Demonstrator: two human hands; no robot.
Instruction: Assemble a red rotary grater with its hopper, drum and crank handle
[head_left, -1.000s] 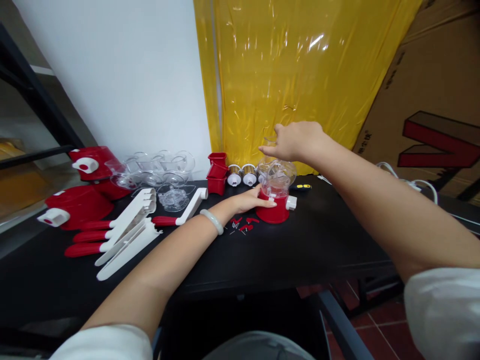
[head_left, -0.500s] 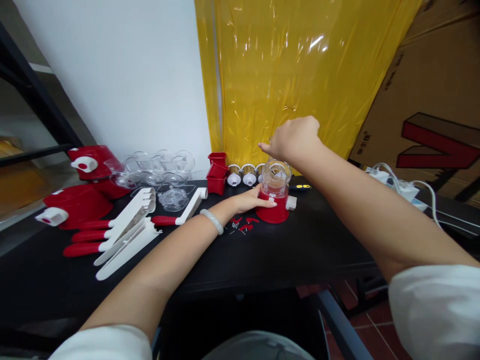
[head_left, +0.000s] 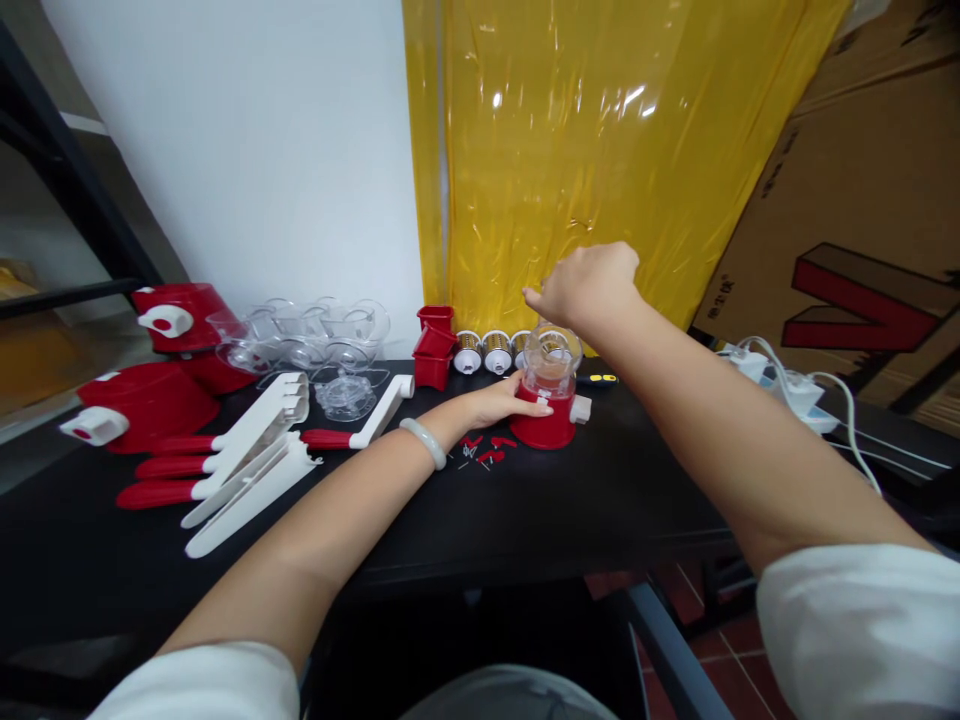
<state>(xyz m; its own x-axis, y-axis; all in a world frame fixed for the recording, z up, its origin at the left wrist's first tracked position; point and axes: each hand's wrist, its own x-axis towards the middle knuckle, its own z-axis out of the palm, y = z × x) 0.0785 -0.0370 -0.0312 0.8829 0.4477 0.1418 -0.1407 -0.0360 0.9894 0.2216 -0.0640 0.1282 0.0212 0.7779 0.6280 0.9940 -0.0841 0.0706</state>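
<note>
A red base (head_left: 541, 428) with a white knob (head_left: 580, 408) stands on the black table (head_left: 615, 490). A clear plastic drum (head_left: 551, 357) sits on top of it. My left hand (head_left: 501, 400), a pale bangle on its wrist, grips the base's left side between thumb and stretched fingers. My right hand (head_left: 589, 285) hovers over the drum with its fingers curled down onto the drum's top rim; the fingertips are hidden behind the hand. Small red clips and thin pins (head_left: 484, 452) lie just left of the base.
On the left are white crank handles with red grips (head_left: 247, 455), red housings (head_left: 142, 400) and clear bowls (head_left: 315, 335). Red cups (head_left: 433, 345) and metal drums (head_left: 482, 352) stand at the back. A yellow sheet (head_left: 585, 150) hangs behind. A power strip with cables (head_left: 795, 390) is at the right.
My right hand brought the clear drum down onto the red base and now rests lower on its top. The left hand stayed on the base.
</note>
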